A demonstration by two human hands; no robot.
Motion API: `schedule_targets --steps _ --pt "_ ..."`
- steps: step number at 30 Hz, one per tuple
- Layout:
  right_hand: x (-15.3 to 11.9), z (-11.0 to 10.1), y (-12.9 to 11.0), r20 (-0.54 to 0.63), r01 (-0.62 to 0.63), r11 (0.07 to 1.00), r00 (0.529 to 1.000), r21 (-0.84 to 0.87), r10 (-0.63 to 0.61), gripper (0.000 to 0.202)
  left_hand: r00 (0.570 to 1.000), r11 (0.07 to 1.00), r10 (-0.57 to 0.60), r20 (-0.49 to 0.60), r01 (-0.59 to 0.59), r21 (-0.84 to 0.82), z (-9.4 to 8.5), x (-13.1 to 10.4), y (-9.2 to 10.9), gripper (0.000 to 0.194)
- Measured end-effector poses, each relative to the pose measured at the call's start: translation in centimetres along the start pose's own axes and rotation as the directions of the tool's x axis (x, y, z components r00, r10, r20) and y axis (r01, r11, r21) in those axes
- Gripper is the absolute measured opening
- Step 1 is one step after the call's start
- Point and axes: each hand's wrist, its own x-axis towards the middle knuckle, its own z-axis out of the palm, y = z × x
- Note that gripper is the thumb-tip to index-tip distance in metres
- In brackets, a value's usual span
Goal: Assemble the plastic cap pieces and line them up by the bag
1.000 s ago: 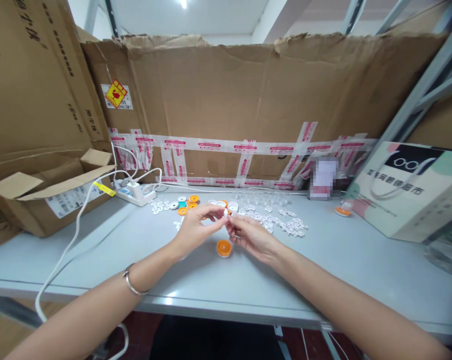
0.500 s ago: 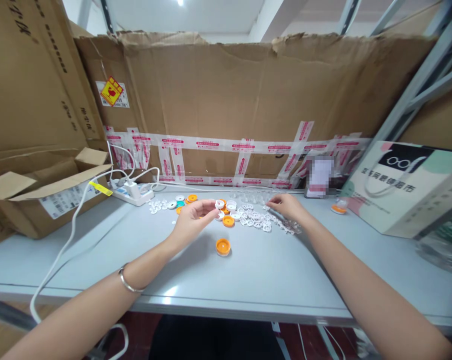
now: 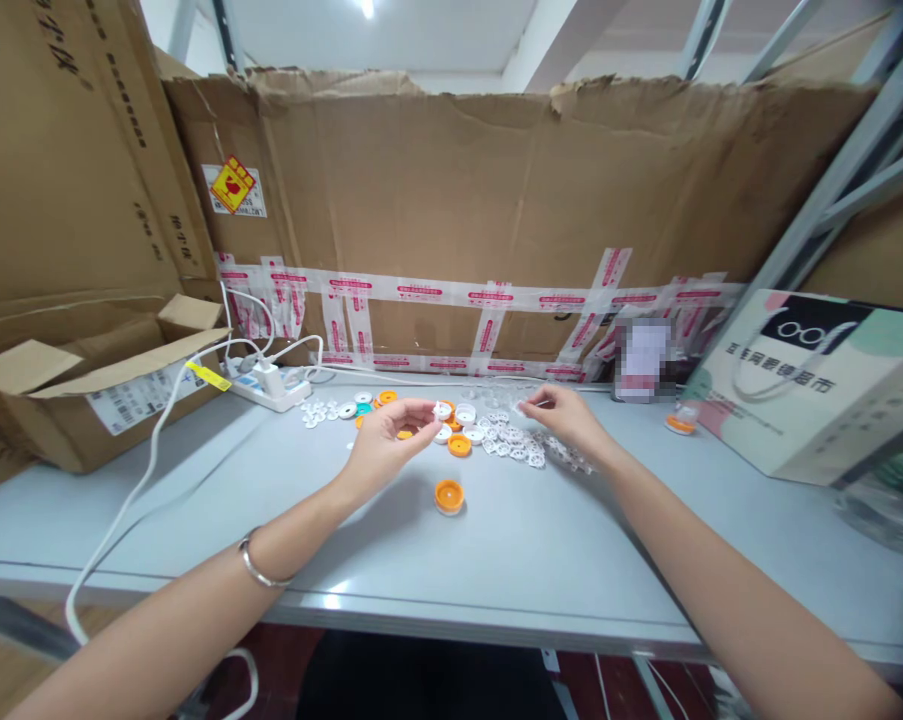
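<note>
My left hand (image 3: 395,438) pinches a small white round plastic piece (image 3: 442,411) between thumb and fingertips, above the table. My right hand (image 3: 563,415) has its thumb and forefinger together over the edge of the clear plastic pieces (image 3: 496,395); what lies in the pinch is too small to make out. Just below it is a pile of white cut-out plastic pieces (image 3: 515,440). Orange rings (image 3: 459,446) and white rings (image 3: 465,413) lie between the hands. Closer to me stands an orange round cup-like part (image 3: 449,496) with a pale base.
Small white pieces (image 3: 320,413) and a teal ring (image 3: 363,408) lie left. A power strip (image 3: 275,395) with white cables stands behind them, beside an open cardboard box (image 3: 113,390). At right are a phone (image 3: 644,360), an orange-and-clear part (image 3: 680,422) and a paper bag (image 3: 803,390).
My right hand has moved slightly left, from the white cut-out pieces towards the clear ones. The left hand keeps its hold on the white piece. The whole view has shifted a little.
</note>
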Motion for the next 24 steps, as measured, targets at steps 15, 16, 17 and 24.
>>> schedule_targets --steps 15,16,17,24 --pt "-6.3 3.2 -9.5 0.234 -0.065 0.705 0.961 0.706 -0.145 0.023 0.898 0.824 0.436 0.054 -0.423 0.376 0.7 -0.5 0.4 0.015" --pt "-6.4 3.1 -9.5 0.255 -0.097 0.676 0.957 0.73 -0.138 0.024 0.898 0.823 0.437 0.046 -0.42 0.382 0.7 -0.6 0.5 0.015" --pt "-6.4 3.0 -9.6 0.273 -0.123 0.648 0.952 0.752 -0.136 0.025 0.9 0.823 0.435 0.04 -0.415 0.389 0.7 -0.6 0.6 0.014" --pt "-6.3 3.3 -9.1 0.337 -0.237 0.53 0.936 0.814 -0.099 0.025 0.91 0.829 0.414 0.022 -0.387 0.404 0.7 -0.4 0.6 0.014"
